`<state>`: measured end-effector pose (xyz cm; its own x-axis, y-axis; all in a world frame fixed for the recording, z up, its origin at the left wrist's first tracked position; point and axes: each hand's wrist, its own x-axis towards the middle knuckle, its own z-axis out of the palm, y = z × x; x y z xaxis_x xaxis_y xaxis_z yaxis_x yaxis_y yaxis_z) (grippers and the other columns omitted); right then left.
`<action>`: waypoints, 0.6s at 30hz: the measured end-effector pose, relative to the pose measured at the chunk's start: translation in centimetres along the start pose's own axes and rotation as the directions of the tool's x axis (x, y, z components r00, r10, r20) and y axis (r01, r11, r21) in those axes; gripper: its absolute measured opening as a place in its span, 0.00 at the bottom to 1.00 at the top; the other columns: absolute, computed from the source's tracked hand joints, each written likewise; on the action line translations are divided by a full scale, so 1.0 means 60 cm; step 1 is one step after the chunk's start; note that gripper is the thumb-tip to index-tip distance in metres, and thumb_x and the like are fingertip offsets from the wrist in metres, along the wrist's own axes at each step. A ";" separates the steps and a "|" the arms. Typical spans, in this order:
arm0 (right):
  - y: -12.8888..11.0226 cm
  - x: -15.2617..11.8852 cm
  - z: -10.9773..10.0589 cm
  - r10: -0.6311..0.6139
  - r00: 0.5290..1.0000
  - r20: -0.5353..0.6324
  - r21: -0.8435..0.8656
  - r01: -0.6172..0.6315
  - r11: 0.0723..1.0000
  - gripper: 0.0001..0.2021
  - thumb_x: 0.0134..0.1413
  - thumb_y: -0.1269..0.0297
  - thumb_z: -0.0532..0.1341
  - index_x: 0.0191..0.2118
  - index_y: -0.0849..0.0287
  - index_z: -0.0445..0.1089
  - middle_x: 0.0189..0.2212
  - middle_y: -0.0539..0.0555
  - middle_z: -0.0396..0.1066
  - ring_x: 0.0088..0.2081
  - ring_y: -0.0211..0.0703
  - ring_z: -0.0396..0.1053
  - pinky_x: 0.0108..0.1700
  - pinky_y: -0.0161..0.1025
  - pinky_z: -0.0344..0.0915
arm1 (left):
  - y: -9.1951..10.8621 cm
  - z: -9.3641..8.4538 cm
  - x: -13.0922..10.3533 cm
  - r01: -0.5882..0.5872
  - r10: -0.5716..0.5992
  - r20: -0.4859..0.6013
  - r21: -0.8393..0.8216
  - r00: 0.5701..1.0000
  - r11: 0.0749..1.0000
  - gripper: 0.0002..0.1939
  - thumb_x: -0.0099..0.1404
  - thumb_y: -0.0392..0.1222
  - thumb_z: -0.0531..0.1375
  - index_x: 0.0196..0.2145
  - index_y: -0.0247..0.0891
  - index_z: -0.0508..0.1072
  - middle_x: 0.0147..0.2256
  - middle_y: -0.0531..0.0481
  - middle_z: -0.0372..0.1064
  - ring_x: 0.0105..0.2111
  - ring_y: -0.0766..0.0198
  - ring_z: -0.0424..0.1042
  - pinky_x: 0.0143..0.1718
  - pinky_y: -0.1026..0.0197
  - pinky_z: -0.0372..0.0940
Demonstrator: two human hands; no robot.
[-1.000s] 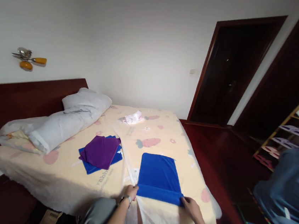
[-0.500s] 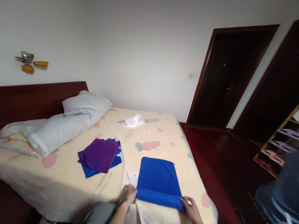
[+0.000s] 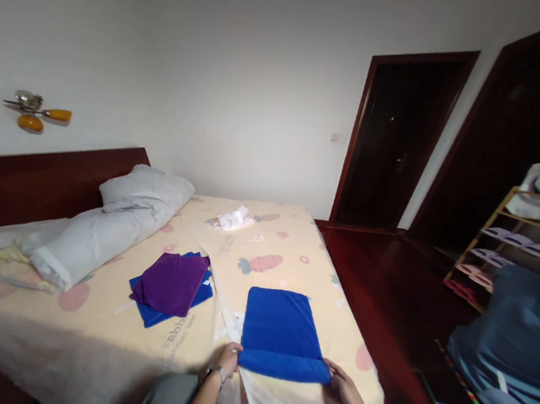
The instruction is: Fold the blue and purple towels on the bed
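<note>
A bright blue towel (image 3: 280, 331) lies flat near the foot edge of the bed (image 3: 92, 331), its near edge rolled up into a fold. My left hand (image 3: 226, 359) pinches the fold's left corner. My right hand (image 3: 342, 384) grips the fold's right corner. Further left on the bed sits a folded purple towel (image 3: 171, 283) stacked on a folded blue one (image 3: 202, 295).
Grey pillows (image 3: 98, 222) lie along the dark headboard. A small white crumpled cloth (image 3: 232, 218) sits at the bed's far side. Dark wood floor, a doorway and a shoe rack (image 3: 510, 253) are to the right. A person in blue (image 3: 515, 343) crouches at the right edge.
Both hands have lifted the towel's near edge and rolled it slightly forward over the towel. The view has shifted a little to the right and down.
</note>
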<state>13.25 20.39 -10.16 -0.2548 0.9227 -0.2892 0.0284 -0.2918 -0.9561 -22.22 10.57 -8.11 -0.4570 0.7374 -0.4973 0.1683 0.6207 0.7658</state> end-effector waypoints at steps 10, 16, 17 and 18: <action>-0.025 0.042 0.006 -0.145 0.989 0.027 -0.473 0.141 0.870 0.25 0.46 0.40 0.56 0.32 0.59 0.75 0.31 0.60 0.79 0.37 0.56 0.75 0.41 0.44 0.67 | 0.030 0.007 0.002 -0.038 0.038 -0.007 -0.042 0.999 0.998 0.02 0.63 0.37 0.59 0.32 0.37 0.71 0.28 0.52 0.70 0.26 0.68 0.70 0.20 0.70 0.57; -0.058 0.087 0.020 -0.038 0.983 -0.178 -0.692 -0.098 0.715 0.19 0.50 0.46 0.57 0.22 0.57 0.68 0.26 0.61 0.77 0.31 0.53 0.74 0.36 0.42 0.64 | 0.040 0.019 0.018 0.040 -0.041 -0.054 -0.023 0.998 0.999 0.11 0.70 0.47 0.54 0.33 0.37 0.65 0.35 0.49 0.73 0.24 0.67 0.75 0.19 0.69 0.62; -0.062 0.092 0.023 -0.030 0.981 -0.192 -0.676 -0.110 0.728 0.18 0.49 0.47 0.59 0.21 0.56 0.67 0.24 0.61 0.76 0.30 0.53 0.74 0.35 0.42 0.63 | 0.042 0.021 0.023 0.038 -0.040 -0.066 -0.031 0.997 0.999 0.12 0.70 0.48 0.54 0.33 0.37 0.65 0.34 0.48 0.73 0.25 0.67 0.75 0.20 0.69 0.63; -0.065 0.097 0.026 -0.023 0.979 -0.202 -0.655 -0.117 0.747 0.18 0.48 0.47 0.60 0.20 0.56 0.66 0.23 0.60 0.76 0.29 0.52 0.73 0.35 0.42 0.63 | 0.043 0.022 0.027 0.033 -0.036 -0.081 -0.048 0.996 0.998 0.13 0.70 0.49 0.54 0.32 0.38 0.64 0.33 0.49 0.73 0.26 0.66 0.76 0.20 0.69 0.64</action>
<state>10.17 26.49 -8.01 -0.0550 0.9611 -0.2708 0.6837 -0.1614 -0.7117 -21.34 13.74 -7.47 -0.5324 0.6902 -0.4900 0.1116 0.6311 0.7676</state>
